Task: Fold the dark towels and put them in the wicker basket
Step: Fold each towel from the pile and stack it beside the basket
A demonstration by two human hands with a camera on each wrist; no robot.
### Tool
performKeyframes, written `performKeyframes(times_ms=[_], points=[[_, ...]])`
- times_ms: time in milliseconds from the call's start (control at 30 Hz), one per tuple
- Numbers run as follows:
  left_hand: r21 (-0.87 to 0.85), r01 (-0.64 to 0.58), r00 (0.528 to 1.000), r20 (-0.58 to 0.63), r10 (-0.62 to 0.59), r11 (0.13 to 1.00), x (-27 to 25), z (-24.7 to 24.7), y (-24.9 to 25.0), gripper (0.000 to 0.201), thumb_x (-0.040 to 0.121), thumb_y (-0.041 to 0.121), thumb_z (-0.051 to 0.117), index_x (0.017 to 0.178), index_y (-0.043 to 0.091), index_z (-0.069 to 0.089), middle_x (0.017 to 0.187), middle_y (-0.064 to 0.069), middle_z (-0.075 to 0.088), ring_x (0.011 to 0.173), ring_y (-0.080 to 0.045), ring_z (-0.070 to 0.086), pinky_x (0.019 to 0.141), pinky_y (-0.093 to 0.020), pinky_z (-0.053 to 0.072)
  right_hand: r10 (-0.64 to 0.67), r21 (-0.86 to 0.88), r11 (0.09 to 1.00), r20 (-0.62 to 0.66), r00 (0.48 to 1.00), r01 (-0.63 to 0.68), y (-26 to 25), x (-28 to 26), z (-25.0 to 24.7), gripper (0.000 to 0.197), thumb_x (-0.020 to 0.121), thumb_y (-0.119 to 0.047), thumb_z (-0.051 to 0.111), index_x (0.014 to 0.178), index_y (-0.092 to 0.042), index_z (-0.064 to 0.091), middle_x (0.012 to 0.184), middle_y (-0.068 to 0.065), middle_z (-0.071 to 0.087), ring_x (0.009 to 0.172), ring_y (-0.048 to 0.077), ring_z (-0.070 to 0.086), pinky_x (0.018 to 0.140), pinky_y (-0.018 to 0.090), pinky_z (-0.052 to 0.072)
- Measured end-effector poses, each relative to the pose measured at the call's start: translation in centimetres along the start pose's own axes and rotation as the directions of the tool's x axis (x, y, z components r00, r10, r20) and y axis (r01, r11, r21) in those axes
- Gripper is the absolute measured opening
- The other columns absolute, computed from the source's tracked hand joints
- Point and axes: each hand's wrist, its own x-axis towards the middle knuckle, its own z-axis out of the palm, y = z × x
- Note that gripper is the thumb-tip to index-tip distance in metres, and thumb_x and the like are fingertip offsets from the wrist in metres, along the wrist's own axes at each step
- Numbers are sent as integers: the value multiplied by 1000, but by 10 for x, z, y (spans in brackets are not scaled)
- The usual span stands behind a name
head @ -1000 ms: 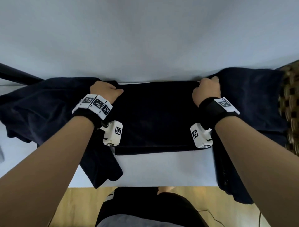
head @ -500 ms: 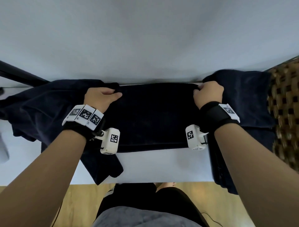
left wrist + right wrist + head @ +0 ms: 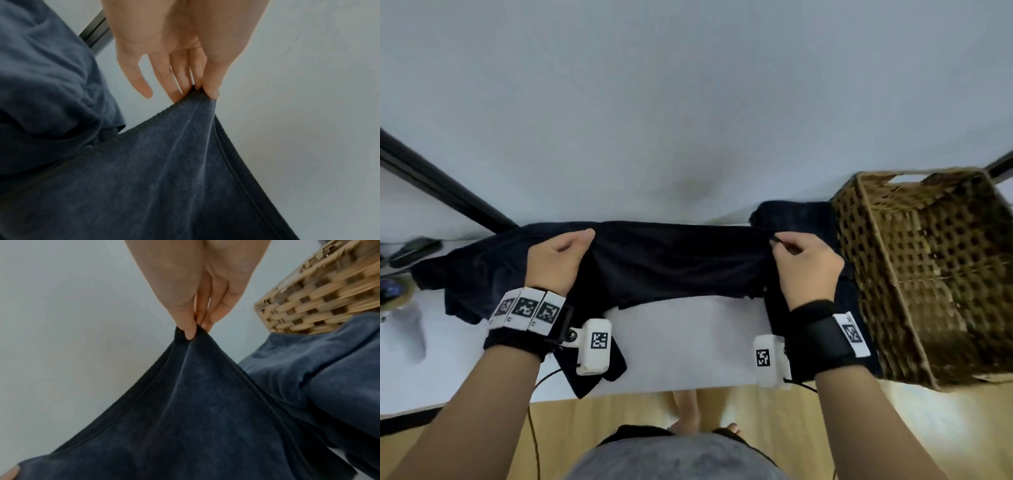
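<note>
Left hand [image 3: 558, 262] and right hand [image 3: 804, 270] each pinched one far corner of dark towel [image 3: 674, 263], lifted taut above table [image 3: 688, 335], presumably for next fold; wicker basket [image 3: 928, 274] just right, within reach.

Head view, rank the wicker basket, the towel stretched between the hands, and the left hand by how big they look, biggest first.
1. wicker basket, though it runs past the picture's edge.
2. stretched towel, close to the basket in spread, so this order is unsure.
3. left hand, plainly smallest.
</note>
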Motion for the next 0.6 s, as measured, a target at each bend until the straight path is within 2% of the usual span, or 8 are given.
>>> performKeyframes(times_ms=[100, 167, 233, 267, 367, 467, 533, 600], points=[[-77, -80, 995, -68, 75, 994, -13, -19, 43, 9, 83, 35, 74, 80, 27, 76, 83, 6, 74, 84, -11, 67, 98, -41, 52, -17, 115, 993, -58, 998, 23, -26, 7, -30, 12, 82, -14, 72, 91, -18, 78, 86, -13, 68, 82, 1, 61, 79, -6, 33], [-89, -161, 982, -112, 150, 983, -21, -31, 74, 9, 84, 34, 73, 80, 26, 75, 80, 10, 72, 85, -12, 67, 96, -37, 53, -28, 180, 983, -83, 996, 43, -49, 15, -49, 12, 82, -20, 71, 92, -23, 77, 85, -18, 65, 82, -2, 60, 81, 0, 37], [-86, -243, 961, -158, 227, 966, -30, -46, 104, 9, 85, 35, 71, 79, 28, 73, 80, 16, 70, 90, -13, 68, 92, -30, 52, -65, 243, 965, -132, 989, 96, -74, 22, -69, 11, 82, -23, 70, 88, -31, 75, 85, -19, 66, 83, 0, 61, 83, 12, 43], [-99, -278, 949, -182, 257, 955, -35, -54, 118, 8, 86, 35, 71, 81, 28, 73, 82, 15, 70, 93, -13, 68, 92, -29, 51, -83, 278, 952, -165, 983, 128, -87, 25, -79, 11, 81, -24, 70, 86, -34, 73, 85, -18, 66, 83, 1, 62, 83, 12, 43], [-146, -368, 913, -246, 326, 918, -50, -75, 155, 14, 88, 33, 69, 91, 20, 73, 90, 6, 72, 94, -10, 67, 90, -21, 50, -104, 340, 921, -255, 961, 189, -118, 32, -106, 12, 80, -25, 69, 81, -36, 69, 85, -17, 69, 82, 2, 63, 76, -1, 38], [-182, -456, 867, -312, 388, 871, -65, -88, 181, 20, 88, 30, 70, 96, 13, 74, 92, 2, 72, 83, 2, 64, 76, -5, 47, -76, 425, 884, -284, 956, 196, -140, 35, -125, 9, 79, -24, 67, 78, -33, 68, 79, -15, 70, 77, -4, 62, 70, 0, 40], [-221, -490, 848, -344, 403, 843, -72, -92, 193, 19, 87, 28, 71, 95, 11, 75, 91, 2, 72, 79, 5, 63, 73, -3, 45, -37, 490, 853, -285, 958, 179, -148, 35, -131, 9, 76, -20, 67, 75, -29, 66, 71, -16, 67, 69, -9, 61, 65, -1, 40], [-251, -504, 842, -354, 406, 826, -76, -94, 198, 21, 86, 26, 72, 98, 8, 75, 92, 0, 72, 84, -1, 64, 76, -5, 48, -16, 519, 839, -276, 961, 163, -152, 32, -134, 9, 75, -18, 67, 74, -27, 65, 68, -15, 67, 65, -10, 61, 63, 1, 41]])
